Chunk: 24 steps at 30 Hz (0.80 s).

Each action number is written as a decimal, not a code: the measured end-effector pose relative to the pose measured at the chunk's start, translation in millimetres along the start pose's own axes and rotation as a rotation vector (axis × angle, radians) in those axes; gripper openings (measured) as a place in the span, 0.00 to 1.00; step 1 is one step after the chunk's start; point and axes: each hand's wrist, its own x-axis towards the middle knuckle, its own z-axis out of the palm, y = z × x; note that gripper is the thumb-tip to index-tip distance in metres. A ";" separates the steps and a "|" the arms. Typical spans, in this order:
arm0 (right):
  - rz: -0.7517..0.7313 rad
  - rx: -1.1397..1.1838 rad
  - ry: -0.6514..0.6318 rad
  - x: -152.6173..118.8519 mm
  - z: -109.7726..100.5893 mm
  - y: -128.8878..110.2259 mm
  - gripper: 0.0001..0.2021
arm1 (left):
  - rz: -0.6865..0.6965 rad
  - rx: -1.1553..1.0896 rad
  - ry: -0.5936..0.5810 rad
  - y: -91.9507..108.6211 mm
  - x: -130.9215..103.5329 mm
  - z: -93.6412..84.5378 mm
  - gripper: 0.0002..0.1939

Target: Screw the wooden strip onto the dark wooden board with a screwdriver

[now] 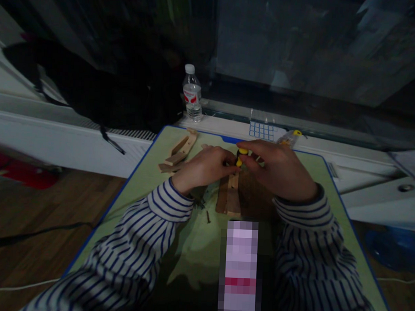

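My right hand (279, 170) is closed around a short yellow-and-black screwdriver (242, 151), which stands roughly upright. My left hand (207, 167) is pinched close against the screwdriver's lower end; what its fingertips hold is hidden. Below both hands, a pale wooden strip (233, 198) with holes lies on a brown wooden board (257, 192). A loose screw (208, 217) rests on the table left of the board, near a few small dark pieces that look like more screws (200, 202).
Several pale wooden pieces (182, 147) lie at the back left of the green table (129, 211). On the sill behind stand a water bottle (192, 97), a blue-grid sheet (262, 130) and a yellow-tipped item (291, 137). A blurred-out object (241, 269) is at the near edge.
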 end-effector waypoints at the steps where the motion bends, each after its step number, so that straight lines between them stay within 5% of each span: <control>1: -0.001 -0.005 0.004 0.1 0.3 0.4 0.15 | 0.000 0.000 -0.004 0.5 -0.1 -0.3 0.13; 24: 0.000 -0.033 0.038 1.4 1.7 0.1 0.15 | -0.002 -0.006 0.027 -1.4 1.1 2.2 0.13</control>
